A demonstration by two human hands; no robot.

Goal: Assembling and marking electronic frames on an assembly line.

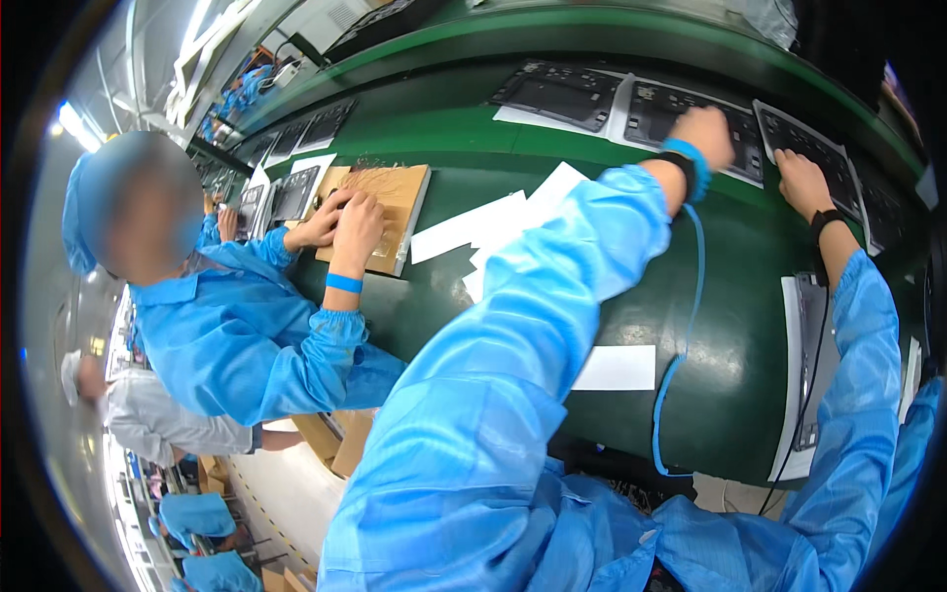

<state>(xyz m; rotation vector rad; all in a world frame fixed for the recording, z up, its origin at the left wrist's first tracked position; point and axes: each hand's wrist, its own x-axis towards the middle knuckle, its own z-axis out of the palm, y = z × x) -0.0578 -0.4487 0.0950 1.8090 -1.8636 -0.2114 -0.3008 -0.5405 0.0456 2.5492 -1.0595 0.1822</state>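
Left hand [704,138], blurred, is covering part of flat black rectangular panel [653,116] at upper right of frame; cannot tell whether gripping. Right hand [802,184], fingers curling, is touching edge of second flat black panel [837,170] farther right; grip unclear. White rectangular paper sheets [469,227] are lying near centre on glossy green bench [735,335].

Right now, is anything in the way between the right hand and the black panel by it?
Nothing visible: the right hand is at the edge of that black panel, fingertips seemingly touching it.
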